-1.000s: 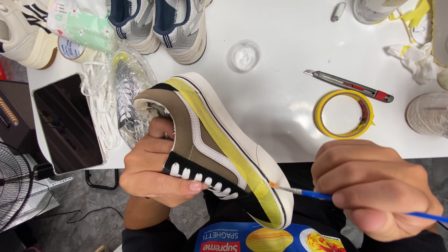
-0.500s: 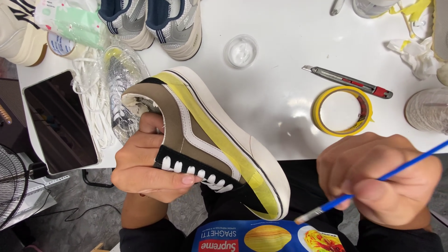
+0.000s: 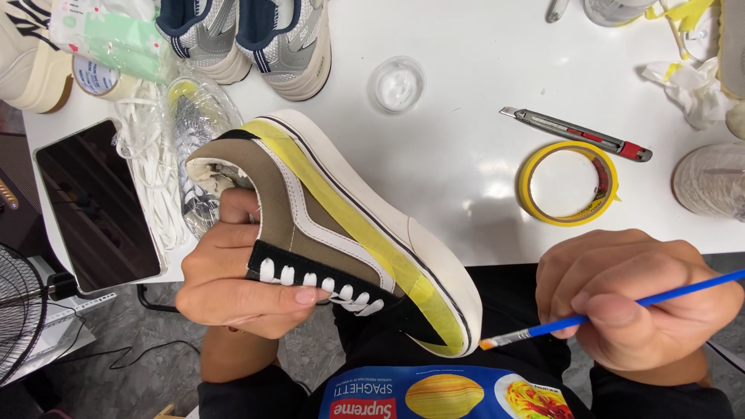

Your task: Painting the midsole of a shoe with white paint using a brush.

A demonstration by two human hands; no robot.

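My left hand (image 3: 240,275) grips a brown and black sneaker (image 3: 326,225) by its laced upper, holding it on its side over the table edge. Yellow masking tape runs along the shoe above its white sole (image 3: 388,225). My right hand (image 3: 636,299) pinches a thin blue-handled paintbrush (image 3: 590,316); its bristle tip sits just right of the toe of the sole, a small gap apart.
On the white table (image 3: 466,155) lie a yellow tape roll (image 3: 568,183), a utility knife (image 3: 578,133), a small clear dish (image 3: 396,84), a dark tablet (image 3: 93,206), loose white laces in plastic (image 3: 155,178), and other sneakers (image 3: 256,35) at the back. A fan (image 3: 19,310) stands lower left.
My right hand drew the brush away from the toe of the sole, then swung its tip back close to it. The shoe shifted slightly left in my left hand.
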